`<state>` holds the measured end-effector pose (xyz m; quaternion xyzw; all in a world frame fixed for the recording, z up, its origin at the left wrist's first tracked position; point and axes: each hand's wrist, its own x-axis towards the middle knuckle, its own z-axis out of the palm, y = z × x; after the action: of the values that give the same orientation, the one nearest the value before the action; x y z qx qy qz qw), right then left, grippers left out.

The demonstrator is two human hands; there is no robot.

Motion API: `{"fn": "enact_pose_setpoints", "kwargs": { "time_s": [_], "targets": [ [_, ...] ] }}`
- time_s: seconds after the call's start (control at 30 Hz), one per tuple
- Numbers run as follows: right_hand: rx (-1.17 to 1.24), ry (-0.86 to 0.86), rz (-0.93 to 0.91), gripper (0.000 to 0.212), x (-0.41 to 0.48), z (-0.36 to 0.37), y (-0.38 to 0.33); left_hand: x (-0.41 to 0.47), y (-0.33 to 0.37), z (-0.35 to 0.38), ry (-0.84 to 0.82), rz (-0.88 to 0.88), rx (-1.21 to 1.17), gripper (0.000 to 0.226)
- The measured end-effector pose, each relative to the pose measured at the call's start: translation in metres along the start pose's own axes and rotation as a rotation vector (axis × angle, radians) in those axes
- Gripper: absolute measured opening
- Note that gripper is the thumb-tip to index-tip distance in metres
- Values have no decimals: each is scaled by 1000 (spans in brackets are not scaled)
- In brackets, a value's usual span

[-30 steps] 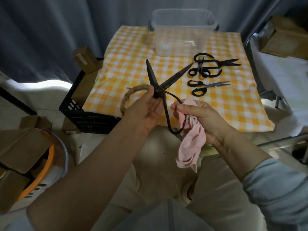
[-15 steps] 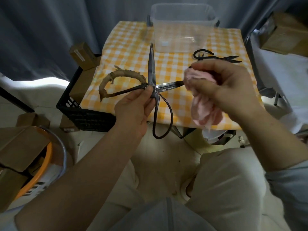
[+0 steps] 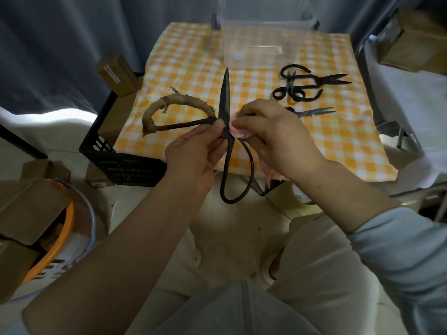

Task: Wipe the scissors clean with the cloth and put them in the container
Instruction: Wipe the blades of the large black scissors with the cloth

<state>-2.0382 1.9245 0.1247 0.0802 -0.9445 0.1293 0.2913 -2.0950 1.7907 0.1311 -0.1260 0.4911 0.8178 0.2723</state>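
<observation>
The scissors [image 3: 225, 97], tip toward the container [image 3: 263, 44], are pinched by the left hand [image 3: 193, 155]; the cloth [image 3: 235, 128] is gripped against them by the right hand [image 3: 278, 139].

On the tablecloth [image 3: 183, 68], the container [image 3: 263, 44] stands at the back, spare scissors [image 3: 294, 91] lying front-right of it.

- Pinches large black scissors [image 3: 225, 102] at the pivot with left hand [image 3: 193, 153] — one blade pointing far, toward the clear container [image 3: 242, 44].
- Presses pink cloth [image 3: 235, 128] against the pivot with right hand [image 3: 278, 141], fingers curled round it; second blade hidden behind.
- One handle bound in frayed tan wrapping, out to the left; the other a bare loop, hanging near.
- On the checked tablecloth [image 3: 183, 68], far right, other scissors [image 3: 298, 89] lying flat.
</observation>
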Motion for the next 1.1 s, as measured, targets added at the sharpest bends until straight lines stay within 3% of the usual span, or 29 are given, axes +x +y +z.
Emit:
{"fn": "enact_pose_setpoints", "kwargs": {
  "time_s": [0.23,0.47,0.6,0.83,1.0,1.1],
  "targets": [
    [132,-105,-38,21,0,-11,12,2,2,-1,-40,-28,29,11],
    [193,-246,-79,28,2,-30,24,-2,-3,3,-92,-72,33,14],
    [179,-322,-115,31,8,-43,31,-1,-4,8,-102,-67,38,28],
    [30,-479,-204,33,-6,-51,40,-1,-4,7,-78,-34,33,15],
    [227,-225,138,22,-11,-63,37,-1,5,10,-102,46,40,15],
    [277,-78,220,24,-7,-62,23,-3,5,14,-120,51,48,11]
  ]
}}
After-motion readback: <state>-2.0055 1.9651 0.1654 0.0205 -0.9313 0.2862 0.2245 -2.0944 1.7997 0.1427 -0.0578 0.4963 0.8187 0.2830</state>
